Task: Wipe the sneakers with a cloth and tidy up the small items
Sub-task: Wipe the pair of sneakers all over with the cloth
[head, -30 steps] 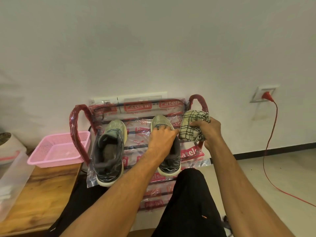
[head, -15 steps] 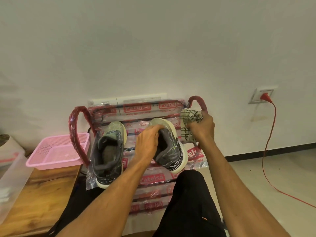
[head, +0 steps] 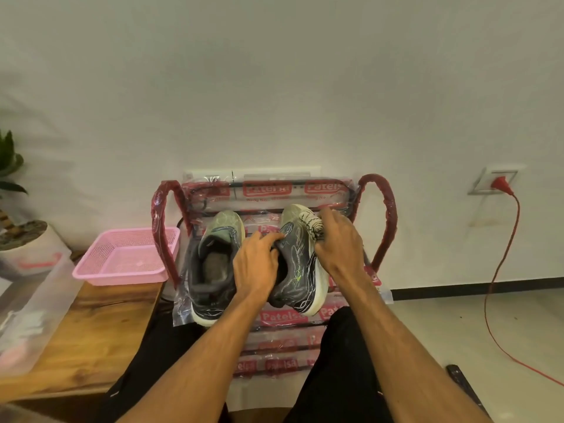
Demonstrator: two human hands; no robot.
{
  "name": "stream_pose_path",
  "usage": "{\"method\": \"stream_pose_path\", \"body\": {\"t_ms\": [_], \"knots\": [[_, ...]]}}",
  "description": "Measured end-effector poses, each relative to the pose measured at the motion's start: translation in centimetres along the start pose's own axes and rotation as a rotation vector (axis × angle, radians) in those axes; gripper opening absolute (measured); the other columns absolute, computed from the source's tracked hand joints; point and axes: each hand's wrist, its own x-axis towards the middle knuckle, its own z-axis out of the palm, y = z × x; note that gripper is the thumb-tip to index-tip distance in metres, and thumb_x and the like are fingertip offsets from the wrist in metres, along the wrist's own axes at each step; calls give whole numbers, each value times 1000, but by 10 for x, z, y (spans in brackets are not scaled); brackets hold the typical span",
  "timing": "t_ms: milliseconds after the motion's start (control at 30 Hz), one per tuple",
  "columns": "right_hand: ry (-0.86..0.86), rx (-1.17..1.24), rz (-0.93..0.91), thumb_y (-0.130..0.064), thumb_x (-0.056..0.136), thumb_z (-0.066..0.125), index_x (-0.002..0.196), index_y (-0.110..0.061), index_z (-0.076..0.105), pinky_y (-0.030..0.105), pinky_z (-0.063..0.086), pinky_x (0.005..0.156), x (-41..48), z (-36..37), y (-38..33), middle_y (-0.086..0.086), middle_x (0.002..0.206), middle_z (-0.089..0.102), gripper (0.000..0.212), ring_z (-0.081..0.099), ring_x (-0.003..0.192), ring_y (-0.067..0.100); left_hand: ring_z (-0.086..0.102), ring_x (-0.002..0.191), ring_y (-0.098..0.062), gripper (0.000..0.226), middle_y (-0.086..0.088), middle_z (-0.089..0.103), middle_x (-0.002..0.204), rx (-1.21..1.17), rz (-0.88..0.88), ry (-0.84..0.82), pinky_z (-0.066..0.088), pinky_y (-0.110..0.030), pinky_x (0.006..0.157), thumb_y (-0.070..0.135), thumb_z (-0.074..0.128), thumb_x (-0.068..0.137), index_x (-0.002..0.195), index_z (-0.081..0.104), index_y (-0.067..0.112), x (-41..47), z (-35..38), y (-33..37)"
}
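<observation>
Two grey sneakers lie on a plastic-wrapped rack (head: 268, 190) in front of me. The left sneaker (head: 213, 261) rests flat with its opening up. The right sneaker (head: 297, 264) is tipped onto its side, its pale sole edge facing right. My left hand (head: 256, 264) grips this sneaker at its collar, fingers curled into the opening. My right hand (head: 335, 239) holds a bunched checked cloth (head: 312, 222) and presses it against the sneaker's toe end. Most of the cloth is hidden inside my fist.
A pink mesh basket (head: 128, 254) sits on a wooden table (head: 91, 325) at the left, with a clear plastic box (head: 27, 312) and a potted plant (head: 21, 227) beyond. A red cable (head: 500, 270) runs from a wall socket (head: 494, 181) down across the floor at right.
My left hand has tipped the right sneaker onto its side. My right hand has brought the cloth down from beside the rack handle onto the sneaker's toe.
</observation>
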Motion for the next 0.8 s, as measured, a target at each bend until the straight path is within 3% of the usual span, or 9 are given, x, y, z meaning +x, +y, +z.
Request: {"method": "stream_pose_path", "body": {"t_ms": [133,233,333,400,533,600,667,800], "knots": [[-111,-19,-65,7,78,59,114,-7,52,26,44,64,-6,7,-4,10,95,66,39,61,78,23,64,103,-28,44,-3,70,109,72,-74,-74,49,-39,82,18,51,95,132,53,41,-5,-7,3],[-179,4,-77,6,79,57,122,-8,53,27,46,65,-10,10,-9,11,101,68,45,64,81,26,61,106,-32,49,-6,67,114,-113,-242,-87,48,-40,85,10,48,92,130,57,38,-10,-8,10],[-179,0,-78,6,78,56,117,-9,58,31,50,69,-10,11,-15,9,102,69,42,63,82,25,62,97,-24,47,-3,69,109,-433,-438,-85,50,-33,83,7,49,86,125,62,30,-10,-6,13],[-186,-2,-65,5,78,58,115,-10,59,35,54,69,-10,12,-16,8,98,69,41,64,80,25,64,92,-21,42,0,69,108,-710,-596,-71,54,-36,82,11,51,83,119,59,30,-9,-6,13],[-180,1,-7,1,78,61,115,-11,58,42,56,68,-9,8,-14,9,95,70,39,65,78,27,68,73,-24,30,-15,69,91,-1388,-924,-107,55,-29,59,-4,51,85,99,57,21,-2,-5,14],[-185,-3,17,1,78,59,116,-10,58,42,56,68,-9,5,-12,9,96,70,40,64,79,28,69,69,-21,45,-16,69,90,-1538,-946,-143,57,-28,59,-7,55,84,126,53,9,1,-5,17],[-196,-8,36,0,79,59,116,-10,58,41,55,68,-10,2,-9,9,96,70,39,64,81,29,70,78,-23,69,-16,68,98,-1610,-930,-170,59,-34,69,-9,59,84,145,37,14,4,-2,21],[-200,9,58,-3,80,58,113,-12,59,31,46,62,-13,-2,-1,7,95,70,34,63,80,27,70,86,-26,72,-14,67,109,-1534,-869,-147,60,-41,74,-15,63,81,141,45,21,6,0,33]]}}
